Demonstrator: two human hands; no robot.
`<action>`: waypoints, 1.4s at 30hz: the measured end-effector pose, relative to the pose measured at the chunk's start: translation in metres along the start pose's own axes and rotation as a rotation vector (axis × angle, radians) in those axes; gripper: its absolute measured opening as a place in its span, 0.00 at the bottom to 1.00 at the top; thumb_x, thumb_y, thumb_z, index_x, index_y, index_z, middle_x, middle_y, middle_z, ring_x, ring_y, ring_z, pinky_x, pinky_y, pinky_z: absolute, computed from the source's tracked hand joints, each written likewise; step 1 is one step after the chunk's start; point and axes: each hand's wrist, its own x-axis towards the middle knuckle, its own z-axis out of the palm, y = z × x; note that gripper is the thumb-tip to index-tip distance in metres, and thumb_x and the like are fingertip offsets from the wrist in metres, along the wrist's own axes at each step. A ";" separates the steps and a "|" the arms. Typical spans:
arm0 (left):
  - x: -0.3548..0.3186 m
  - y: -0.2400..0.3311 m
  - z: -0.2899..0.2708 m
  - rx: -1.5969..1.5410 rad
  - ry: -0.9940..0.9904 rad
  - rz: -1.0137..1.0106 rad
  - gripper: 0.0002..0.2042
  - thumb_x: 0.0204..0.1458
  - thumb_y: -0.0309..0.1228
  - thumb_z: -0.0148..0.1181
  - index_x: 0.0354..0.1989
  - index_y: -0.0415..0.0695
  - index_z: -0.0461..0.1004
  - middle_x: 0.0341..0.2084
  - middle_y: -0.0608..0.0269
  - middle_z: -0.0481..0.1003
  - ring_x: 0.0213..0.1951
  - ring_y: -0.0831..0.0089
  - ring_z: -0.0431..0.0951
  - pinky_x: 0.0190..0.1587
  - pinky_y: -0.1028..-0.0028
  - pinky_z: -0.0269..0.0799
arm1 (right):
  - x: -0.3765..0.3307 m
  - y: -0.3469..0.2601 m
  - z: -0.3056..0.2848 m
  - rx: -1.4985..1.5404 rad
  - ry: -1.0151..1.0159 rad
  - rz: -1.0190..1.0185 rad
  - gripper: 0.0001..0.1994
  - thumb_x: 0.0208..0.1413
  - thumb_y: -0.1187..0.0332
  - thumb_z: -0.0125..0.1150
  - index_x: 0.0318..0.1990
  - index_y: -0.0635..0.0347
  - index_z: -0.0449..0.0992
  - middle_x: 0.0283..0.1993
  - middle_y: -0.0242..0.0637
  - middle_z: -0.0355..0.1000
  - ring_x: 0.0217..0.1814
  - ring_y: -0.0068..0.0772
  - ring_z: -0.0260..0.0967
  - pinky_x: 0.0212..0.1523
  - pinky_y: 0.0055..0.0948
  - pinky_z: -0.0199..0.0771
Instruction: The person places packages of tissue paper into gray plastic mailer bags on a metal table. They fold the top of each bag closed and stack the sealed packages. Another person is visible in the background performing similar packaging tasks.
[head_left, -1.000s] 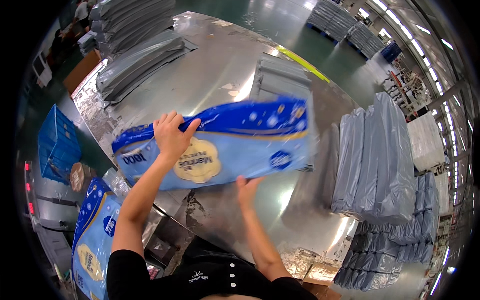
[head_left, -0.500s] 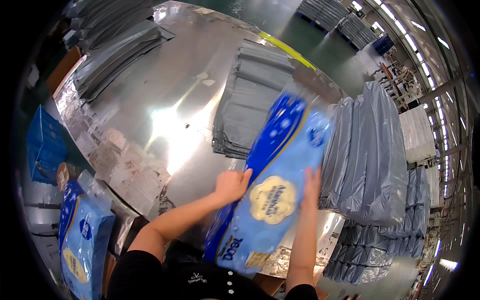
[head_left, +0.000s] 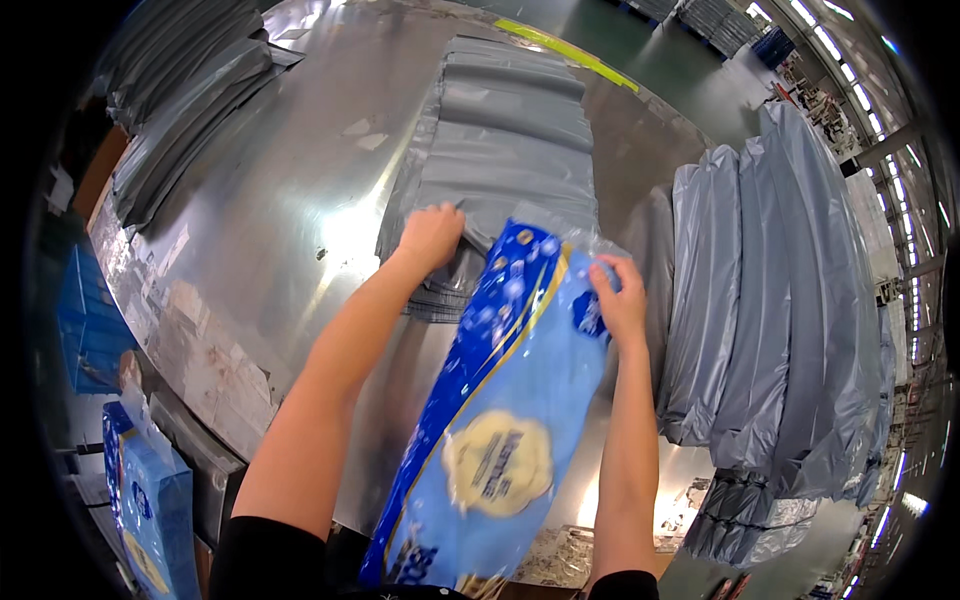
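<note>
Blue plastic-wrapped package (head_left: pixel 500 440): long, soft pack in two shades of blue with a round yellow emblem; lies lengthwise from the person's body toward the middle of the table, its far end overlapping the near edge of the grey bag stack.

Metal table (head_left: pixel 270 250): broad, shiny, reflective sheet surface; carries all items listed here.

Upright grey bags (head_left: pixel 790 300): several filled grey plastic bags, packed side by side along the right of the table, just beside the package.

Grey bag stack (head_left: pixel 510 140): flat grey plastic mailer bags, piled in the table's centre.

Second grey pile (head_left: pixel 180 90): flat bags, far left, well apart from the hands.

Second blue package (head_left: pixel 150 510): same kind, low at the left, off the table edge.

Left hand (head_left: pixel 432 236): fingers curled closed, pinching the near edge of the grey bag stack.

Right hand (head_left: pixel 618 300): fingers closed over the package's far right corner, gripping the wrapper.
</note>
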 end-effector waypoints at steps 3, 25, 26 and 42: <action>0.008 -0.016 -0.031 -0.208 0.233 -0.093 0.08 0.53 0.33 0.50 0.30 0.41 0.70 0.32 0.52 0.74 0.31 0.52 0.76 0.33 0.56 0.72 | -0.005 -0.068 0.024 -0.246 -0.092 0.001 0.16 0.50 0.54 0.61 0.35 0.57 0.77 0.45 0.35 0.73 0.52 0.40 0.67 0.53 0.43 0.65; -0.075 0.018 0.007 -0.793 0.204 -0.099 0.09 0.45 0.21 0.50 0.35 0.39 0.59 0.31 0.46 0.64 0.38 0.41 0.67 0.39 0.54 0.64 | 0.003 0.005 0.041 0.374 0.349 0.467 0.14 0.55 0.68 0.51 0.42 0.68 0.76 0.36 0.35 0.76 0.36 0.27 0.70 0.42 0.22 0.67; -0.074 0.017 0.006 -0.794 0.192 -0.120 0.10 0.45 0.21 0.50 0.36 0.39 0.59 0.31 0.46 0.64 0.39 0.41 0.67 0.40 0.54 0.64 | 0.003 -0.001 0.040 0.245 0.338 0.447 0.14 0.55 0.68 0.51 0.42 0.69 0.76 0.36 0.34 0.76 0.36 0.27 0.70 0.42 0.22 0.66; -0.125 0.000 0.085 -1.233 0.129 -0.454 0.16 0.49 0.27 0.48 0.48 0.39 0.64 0.46 0.33 0.67 0.48 0.41 0.69 0.51 0.56 0.64 | -0.043 0.049 0.081 -0.126 0.231 0.503 0.24 0.57 0.55 0.45 0.36 0.73 0.76 0.34 0.53 0.75 0.40 0.51 0.72 0.42 0.41 0.68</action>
